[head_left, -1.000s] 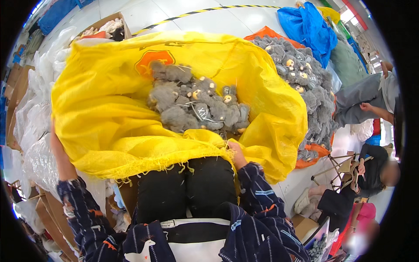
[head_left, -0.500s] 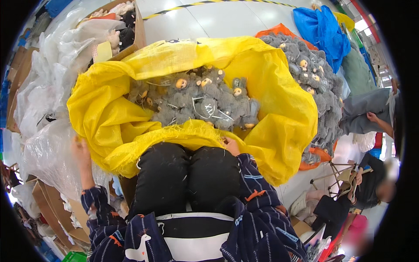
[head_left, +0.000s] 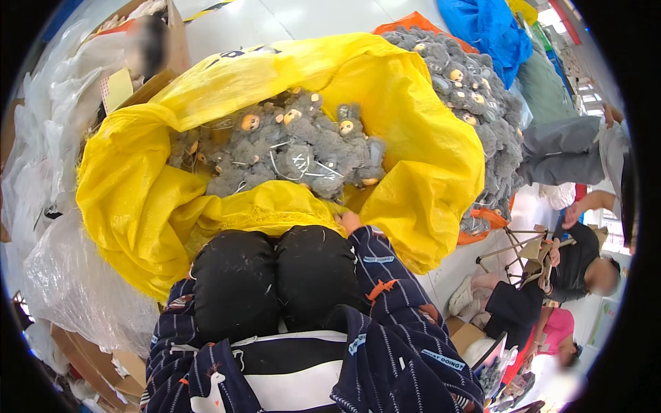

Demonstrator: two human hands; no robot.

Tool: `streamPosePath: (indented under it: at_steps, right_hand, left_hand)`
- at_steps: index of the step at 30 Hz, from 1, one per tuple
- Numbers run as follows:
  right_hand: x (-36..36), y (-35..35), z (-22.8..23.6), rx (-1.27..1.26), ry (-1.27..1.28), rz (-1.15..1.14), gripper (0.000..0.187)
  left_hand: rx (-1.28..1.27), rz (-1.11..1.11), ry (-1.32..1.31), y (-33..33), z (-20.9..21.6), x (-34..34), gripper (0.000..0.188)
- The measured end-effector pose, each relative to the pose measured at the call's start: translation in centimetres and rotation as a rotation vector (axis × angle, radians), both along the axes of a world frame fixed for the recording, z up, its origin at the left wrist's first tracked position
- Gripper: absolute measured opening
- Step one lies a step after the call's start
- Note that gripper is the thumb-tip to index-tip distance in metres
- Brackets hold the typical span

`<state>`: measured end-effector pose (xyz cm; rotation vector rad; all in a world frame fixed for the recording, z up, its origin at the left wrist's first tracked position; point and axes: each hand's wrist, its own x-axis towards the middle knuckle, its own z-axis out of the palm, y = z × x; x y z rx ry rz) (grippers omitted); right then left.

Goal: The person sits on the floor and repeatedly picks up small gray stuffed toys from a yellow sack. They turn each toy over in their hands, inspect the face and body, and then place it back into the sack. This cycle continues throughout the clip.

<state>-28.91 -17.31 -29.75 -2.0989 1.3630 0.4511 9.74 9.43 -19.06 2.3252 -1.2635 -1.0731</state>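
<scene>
A large yellow woven sack point(head_left: 441, 172) stands wide open in front of my knees. Inside it lies a heap of grey fluffy plush toys point(head_left: 303, 148) with small tan faces and white cords. My right hand point(head_left: 350, 221) is at the near rim, by my right knee, its fingers closed on the sack's edge. On the other side my left sleeve point(head_left: 180, 296) reaches to the lower left of the sack, and the hand itself is hidden there.
More grey plush toys point(head_left: 482, 110) fill an orange sack point(head_left: 420, 26) on the right. Clear plastic sheeting point(head_left: 89, 268) and a cardboard box point(head_left: 177, 41) are on the left. A blue bag point(head_left: 489, 34) lies at the far right. Other people, one in grey trousers point(head_left: 561, 148), are at the right.
My left hand has gone from beside the sack's left side down out of sight, its sleeve now against my left knee. My right hand stays at the rim. The whole view has shifted.
</scene>
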Motion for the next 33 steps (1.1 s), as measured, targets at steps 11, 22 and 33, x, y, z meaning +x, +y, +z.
streamPosePath:
  at_steps: [11,22,33]
  right_hand:
    - [-0.3,1.2,0.9,-0.118,-0.590,-0.636,0.031]
    - [7.0,-4.3,6.0,-0.247,-0.450,-0.194,0.042]
    - [6.9,-4.6,18.7,-0.399,-0.900,-0.734,0.039]
  left_hand:
    - [-0.126,0.490,0.410,2.7,-6.3,-0.3,0.020]
    - [-0.349,0.562,0.779,-6.1,2.0,-1.1,0.026]
    - [-0.632,0.300,0.827,-3.8,12.4,-2.9,0.041]
